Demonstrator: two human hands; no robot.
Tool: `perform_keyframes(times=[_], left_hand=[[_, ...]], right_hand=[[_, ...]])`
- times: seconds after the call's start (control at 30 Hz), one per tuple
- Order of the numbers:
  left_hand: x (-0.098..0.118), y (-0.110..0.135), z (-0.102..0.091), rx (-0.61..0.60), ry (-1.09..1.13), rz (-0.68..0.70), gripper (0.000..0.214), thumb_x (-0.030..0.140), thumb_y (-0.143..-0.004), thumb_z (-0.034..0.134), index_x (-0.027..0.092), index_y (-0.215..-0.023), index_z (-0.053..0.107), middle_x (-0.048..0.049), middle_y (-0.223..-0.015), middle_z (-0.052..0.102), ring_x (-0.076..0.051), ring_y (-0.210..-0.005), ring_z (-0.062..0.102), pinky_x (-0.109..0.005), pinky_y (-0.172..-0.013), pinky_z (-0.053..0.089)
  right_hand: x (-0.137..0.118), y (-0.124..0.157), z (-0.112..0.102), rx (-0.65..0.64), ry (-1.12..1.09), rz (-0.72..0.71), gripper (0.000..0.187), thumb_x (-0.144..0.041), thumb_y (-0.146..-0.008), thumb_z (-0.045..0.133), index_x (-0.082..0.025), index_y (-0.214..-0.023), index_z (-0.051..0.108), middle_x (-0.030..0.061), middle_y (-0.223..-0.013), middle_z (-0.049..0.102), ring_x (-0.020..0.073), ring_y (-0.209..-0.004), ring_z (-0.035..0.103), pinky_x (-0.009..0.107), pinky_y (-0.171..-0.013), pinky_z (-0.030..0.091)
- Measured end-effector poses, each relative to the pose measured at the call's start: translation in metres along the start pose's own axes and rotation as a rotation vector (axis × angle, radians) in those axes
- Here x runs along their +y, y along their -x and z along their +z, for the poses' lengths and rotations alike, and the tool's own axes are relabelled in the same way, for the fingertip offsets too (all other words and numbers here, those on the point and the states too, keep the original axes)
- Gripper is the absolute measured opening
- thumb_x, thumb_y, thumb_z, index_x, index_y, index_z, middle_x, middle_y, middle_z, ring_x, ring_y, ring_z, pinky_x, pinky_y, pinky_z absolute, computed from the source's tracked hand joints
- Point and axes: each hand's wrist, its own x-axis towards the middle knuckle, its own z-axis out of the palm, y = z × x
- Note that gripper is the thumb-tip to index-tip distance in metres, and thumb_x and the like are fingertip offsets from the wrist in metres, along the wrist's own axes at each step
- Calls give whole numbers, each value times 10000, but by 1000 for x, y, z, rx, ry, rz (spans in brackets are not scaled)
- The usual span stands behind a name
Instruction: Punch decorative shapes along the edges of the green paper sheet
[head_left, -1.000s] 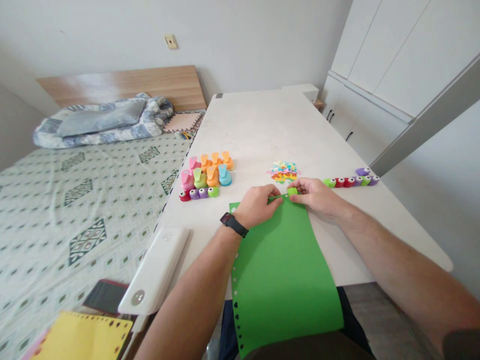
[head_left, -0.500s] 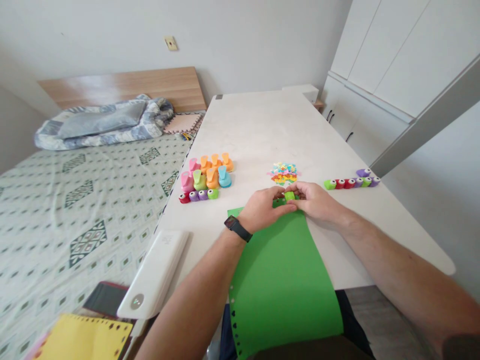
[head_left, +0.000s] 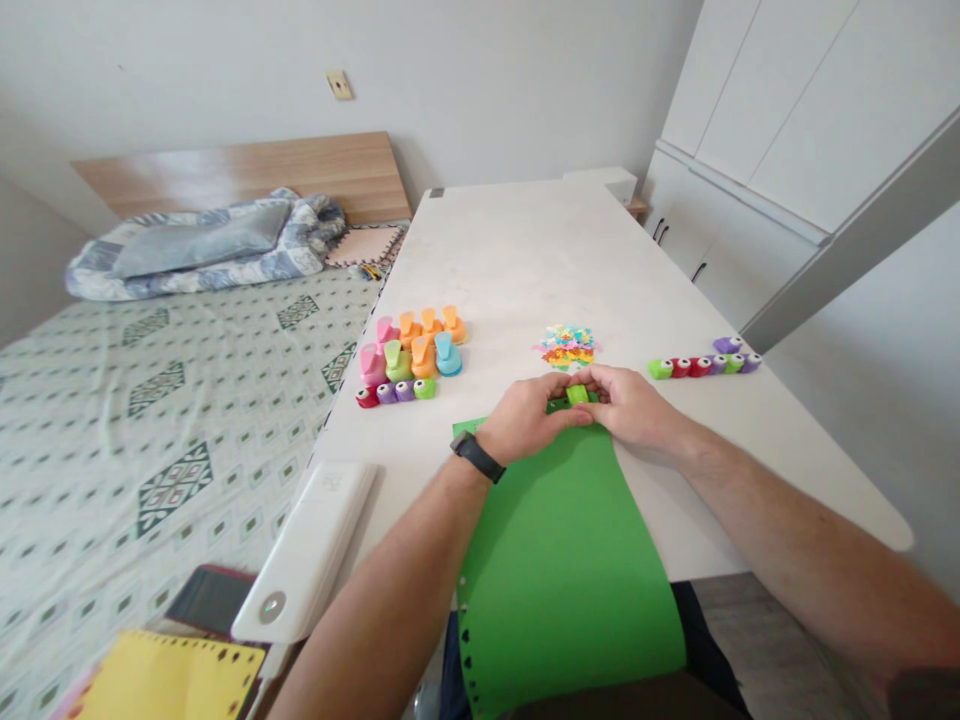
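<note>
A green sheet of paper hangs from the table over my lap, with small punched holes along its left and far edges. At its far edge sits a small lime-green paper punch. My right hand is closed around the punch, thumb in front and fingers behind. My left hand pinches the paper's far edge just left of the punch, its thumb reaching in front of it. Some fingertips are hidden. Just beyond lies a pile of small coloured paper cutouts.
Larger punches and a row of small punches stand at the left. More small punches line up at the right. A white power bank, a phone and a punched yellow sheet lie at the near left.
Both hands stay at the paper's far edge. The lime-green punch has shifted and tilted very slightly; the paper is almost unmoved.
</note>
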Motion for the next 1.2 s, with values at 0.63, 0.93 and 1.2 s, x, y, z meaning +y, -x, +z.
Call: perform_keyframes(times=[0.63, 0.93, 1.2], left_hand=[[-1, 1, 1, 8, 12, -1, 516, 548, -874, 703, 209, -1261, 663, -58, -1138, 747, -197, -993, 696, -299, -900, 524], [-9, 4, -3, 19, -123, -88, 375, 365, -887, 711, 192, -1213, 651, -63, -1097, 772, -220, -1012, 726, -324, -908, 550], [-10, 5, -1, 25, -152, -62, 222, 248, -928, 616, 188, -1135, 671, -55, -1056, 777, -203, -993, 728, -301, -881, 550]], right_hand=[[-4, 1, -4, -37, 152, -21, 234, -249, -797, 726, -223, -1028, 702, 31, -974, 754, 201, -818, 655, 311, -724, 485], [11, -3, -6, 13, 26, 62, 297, -331, -801, 763, -215, -1066, 693, 33, -929, 730, 196, -781, 647, 304, -687, 490], [7, -7, -7, 171, -191, 101, 281, -458, -856, 741, -204, -973, 704, 41, -886, 731, 177, -770, 652, 289, -692, 513]])
